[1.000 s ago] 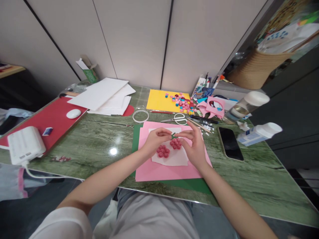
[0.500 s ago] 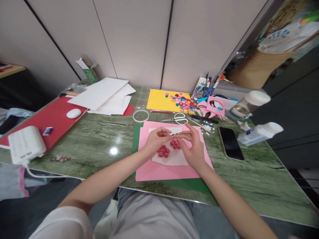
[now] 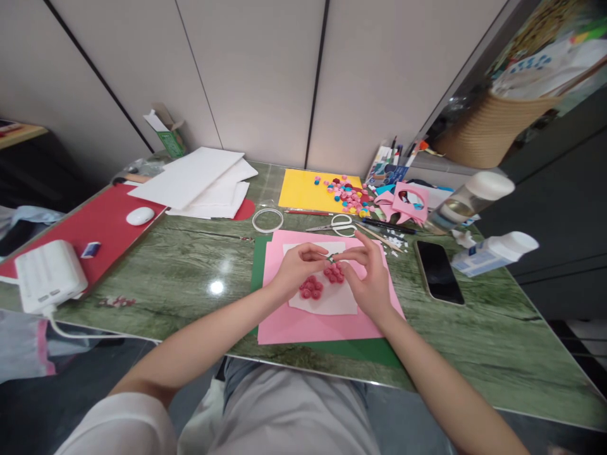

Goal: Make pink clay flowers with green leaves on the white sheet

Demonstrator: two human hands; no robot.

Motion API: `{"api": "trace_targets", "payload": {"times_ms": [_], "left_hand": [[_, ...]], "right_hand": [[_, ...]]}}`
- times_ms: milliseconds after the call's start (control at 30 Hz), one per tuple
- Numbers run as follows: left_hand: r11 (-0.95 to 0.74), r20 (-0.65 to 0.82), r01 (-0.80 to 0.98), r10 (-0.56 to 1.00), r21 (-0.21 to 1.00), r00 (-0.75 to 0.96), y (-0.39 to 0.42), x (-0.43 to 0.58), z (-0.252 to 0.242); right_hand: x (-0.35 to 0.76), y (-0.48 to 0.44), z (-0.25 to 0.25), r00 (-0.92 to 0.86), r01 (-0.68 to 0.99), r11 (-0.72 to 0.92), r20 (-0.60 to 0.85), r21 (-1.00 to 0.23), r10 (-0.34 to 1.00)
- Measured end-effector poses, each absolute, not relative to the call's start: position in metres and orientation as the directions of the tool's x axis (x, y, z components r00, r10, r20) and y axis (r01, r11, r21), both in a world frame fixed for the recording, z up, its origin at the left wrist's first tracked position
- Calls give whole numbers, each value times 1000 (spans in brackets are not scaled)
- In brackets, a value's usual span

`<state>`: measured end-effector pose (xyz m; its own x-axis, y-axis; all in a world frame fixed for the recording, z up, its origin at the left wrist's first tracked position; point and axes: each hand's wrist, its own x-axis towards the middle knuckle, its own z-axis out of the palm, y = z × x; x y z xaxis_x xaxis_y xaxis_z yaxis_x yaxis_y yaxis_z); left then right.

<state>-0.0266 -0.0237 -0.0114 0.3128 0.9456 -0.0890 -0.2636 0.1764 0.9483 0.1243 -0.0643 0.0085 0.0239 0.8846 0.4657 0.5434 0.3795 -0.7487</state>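
Note:
My left hand is closed in a pinch on a small dark green piece, perhaps paper. On its other side, the thumb and fingertips of my right hand meet the same piece, with one finger raised. Just below the fingertips lies a cluster of rolled pink-red coils. A second coil cluster sits under my left hand, on the white sheet. That sheet rests on pink paper, with green paper underneath.
White-handled scissors and a white tape roll lie beyond the papers. Loose coloured coils cover part of a yellow sheet. To the right are a phone, a white bottle and a clear bottle.
The fingertips have shifted slightly, and more of the green piece shows between them. My right hand's raised finger has moved a little. Everything else stays put.

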Motion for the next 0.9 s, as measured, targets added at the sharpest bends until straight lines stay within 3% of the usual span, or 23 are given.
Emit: {"api": "trace_targets", "payload": {"times_ms": [267, 600, 800, 900], "left_hand": [[189, -100, -253, 940, 949, 327, -24, -26, -10], [235, -131, -280, 930, 931, 343, -23, -26, -13], [251, -145, -283, 927, 926, 346, -23, -26, -12], [253, -150, -278, 927, 927, 344, -23, -26, -12]], "right_hand": [[124, -64, 8, 23, 574, 368, 464, -731, 885], [126, -63, 0, -90, 761, 442, 598, -474, 796], [128, -63, 0, -107, 780, 439, 596, -446, 796], [128, -62, 2, -74, 767, 418, 580, -487, 812]]}}
